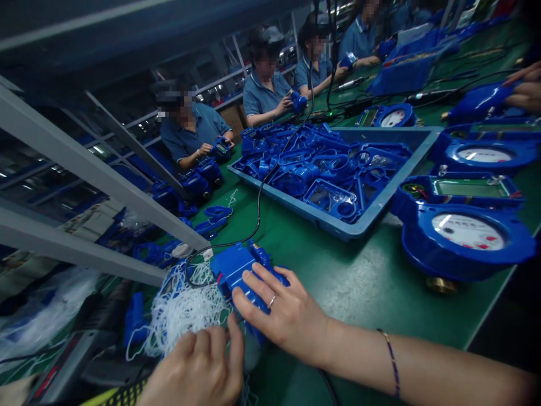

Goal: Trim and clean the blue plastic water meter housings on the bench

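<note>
Palm down, our right hand [291,316] grasps a boxy blue plastic device [231,266] on the green surface [359,287]; our curled left hand [203,361], its grip unclear to us, nears tangled white string [181,313]. Blue-shirted co-workers [264,93] face us.

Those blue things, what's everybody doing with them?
One person's right hand lies on a blue device. Their left hand is close by, next to a heap of white string; I can't tell if it holds anything. Beyond them, a tray full of blue parts sits on the green table, and some co-workers further along hold blue items too.
</note>
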